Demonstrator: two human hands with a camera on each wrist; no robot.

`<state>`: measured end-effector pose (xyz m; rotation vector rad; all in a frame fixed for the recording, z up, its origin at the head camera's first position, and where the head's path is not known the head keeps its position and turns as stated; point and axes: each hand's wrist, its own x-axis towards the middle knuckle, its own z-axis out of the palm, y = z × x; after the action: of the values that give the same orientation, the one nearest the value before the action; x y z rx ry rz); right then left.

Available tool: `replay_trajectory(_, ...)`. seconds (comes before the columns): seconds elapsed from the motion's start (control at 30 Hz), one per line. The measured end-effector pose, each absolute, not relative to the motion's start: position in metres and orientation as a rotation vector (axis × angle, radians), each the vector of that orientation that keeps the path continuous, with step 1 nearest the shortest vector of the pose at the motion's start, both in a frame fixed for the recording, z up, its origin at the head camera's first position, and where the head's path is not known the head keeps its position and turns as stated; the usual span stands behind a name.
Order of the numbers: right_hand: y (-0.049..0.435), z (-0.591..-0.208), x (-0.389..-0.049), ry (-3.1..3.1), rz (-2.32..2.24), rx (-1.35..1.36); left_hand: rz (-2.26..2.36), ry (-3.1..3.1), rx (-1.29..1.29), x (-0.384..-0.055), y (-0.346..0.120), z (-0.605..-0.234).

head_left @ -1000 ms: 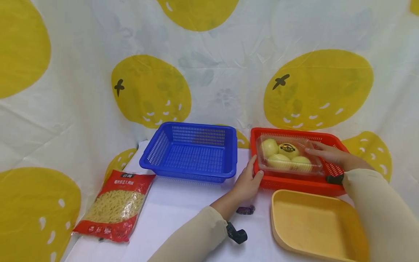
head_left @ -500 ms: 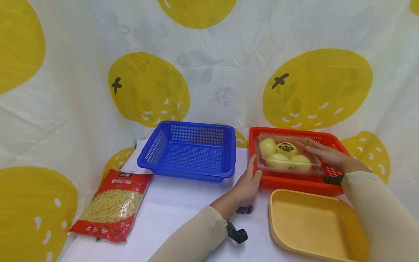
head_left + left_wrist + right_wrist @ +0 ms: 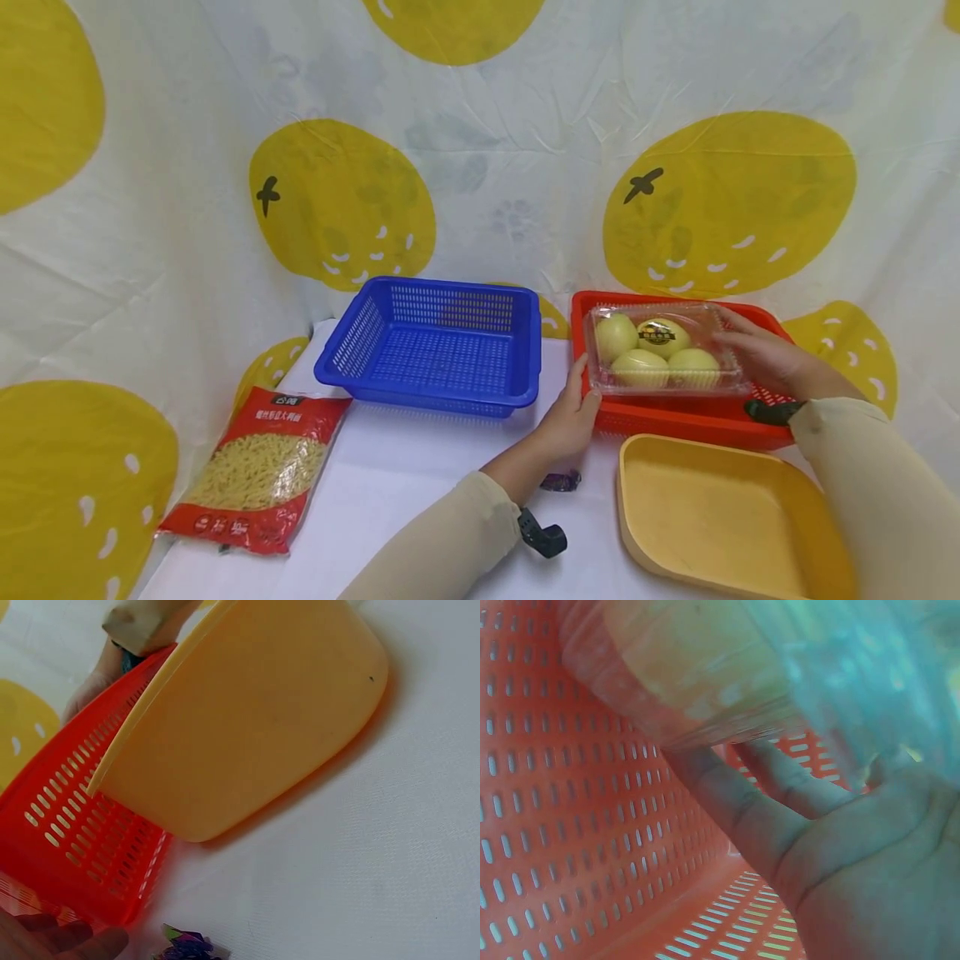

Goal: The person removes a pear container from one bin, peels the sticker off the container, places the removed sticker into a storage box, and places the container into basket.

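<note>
right hand (image 3: 765,360) — lifted apple tray (image 3: 663,350) | now tilted above red basket (image 3: 678,415)

Not much I can read here. The red bag of noodles (image 3: 258,468) lying at the left of the desk (image 3: 405,492) carries a line of white Chinese characters across its top, under a small white logo, and a row of small round marks along its bottom edge; all of it is too small for me to make out. The clear box of fruit (image 3: 663,350) that my right hand (image 3: 765,358) grips has a round dark sticker with yellow print on its lid, and that print is blurred too. My wrist views show no writing at all.
</note>
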<state>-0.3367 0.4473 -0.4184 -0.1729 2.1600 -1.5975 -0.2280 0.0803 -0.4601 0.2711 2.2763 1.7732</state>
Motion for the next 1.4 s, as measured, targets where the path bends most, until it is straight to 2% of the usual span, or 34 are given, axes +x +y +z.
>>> replay_trajectory(0.67, 0.444, -0.41, -0.324, 2.296, -1.661, -0.113, 1.787, 2.199, 0.188, -0.225, 0.078, -0.454)
replay_trajectory(1.07, 0.45, -0.4, -0.316, 2.31, -1.717, -0.114, 1.753, 2.375, 0.116, -0.224, 0.082, -0.443)
replay_trajectory(1.4, 0.453, -0.391, -0.314, 2.217, -1.847, -0.114, 1.718, 2.444, 0.157, -0.215, 0.081, -0.43)
